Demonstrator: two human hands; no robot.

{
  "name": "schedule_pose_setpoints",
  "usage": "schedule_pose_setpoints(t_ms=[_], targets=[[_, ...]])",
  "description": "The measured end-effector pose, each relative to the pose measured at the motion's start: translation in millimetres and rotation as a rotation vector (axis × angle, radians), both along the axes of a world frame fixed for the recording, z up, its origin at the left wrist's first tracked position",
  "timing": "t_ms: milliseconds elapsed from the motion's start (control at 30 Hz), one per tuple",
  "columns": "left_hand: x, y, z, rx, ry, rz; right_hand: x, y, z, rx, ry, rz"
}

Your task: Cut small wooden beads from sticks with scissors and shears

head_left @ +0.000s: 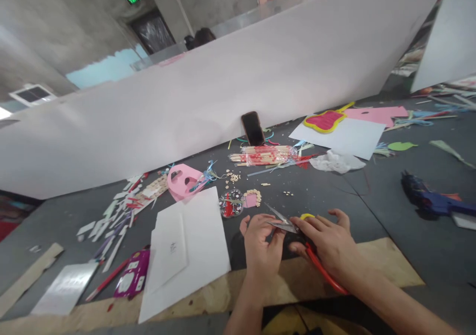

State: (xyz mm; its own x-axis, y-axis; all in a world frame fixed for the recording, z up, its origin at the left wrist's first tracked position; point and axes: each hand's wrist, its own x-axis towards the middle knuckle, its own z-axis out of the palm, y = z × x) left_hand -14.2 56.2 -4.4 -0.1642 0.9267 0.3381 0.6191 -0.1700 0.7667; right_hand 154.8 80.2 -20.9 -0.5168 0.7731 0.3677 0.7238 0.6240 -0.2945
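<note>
Scissors [323,269] with a red handle are in my right hand [332,243], their blades parted and pointing left. My left hand [262,246] is closed in a pinch close to the blades. Something small and pale seems to lie between the blades at its fingertips, too small to name. A bit of yellow [307,216] shows behind my right hand. Just beyond the hands sit a pink square piece [251,200] edged with small beige bits and a round clear container [231,202] holding black, white and red pieces.
White sheets [208,236] and a purple packet [133,274] lie to the left, past them scattered strips [111,226]. A phone [253,128] leans on the white partition [178,107] behind bundled sticks [266,155]. Crumpled tissue [336,161] and a blue glue gun [435,201] are at right.
</note>
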Motion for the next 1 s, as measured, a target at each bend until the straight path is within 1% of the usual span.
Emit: schedule_pose_setpoints(t_ms=[200, 333, 467, 733, 867, 1000], targets=[[3.0, -1.0, 0.3, -0.018, -0.019, -0.016, 1.8, 1.8, 0.4, -0.004, 0.045, 0.035], [4.1, -1.1, -0.4, -0.039, -0.034, 0.003, 1.8, 2.9, 0.4, -0.004, 0.029, 0.022], [3.3, -0.7, -2.4, -0.062, -0.039, 0.011, 2.9, 2.4, 0.7, -0.053, -0.012, 0.012], [0.0, 2.0, -9.8, -0.102, -0.2, -0.02, 7.1, -0.6, 1.2, -0.07, -0.042, 0.026], [-1.2, 1.5, -6.0, -0.131, -0.173, -0.044, 8.7, 0.5, 1.2, -0.071, -0.022, 0.033], [2.4, -1.0, -2.5, -0.143, -0.112, -0.022, 10.2, 3.0, -0.7, -0.083, 0.01, 0.031]])
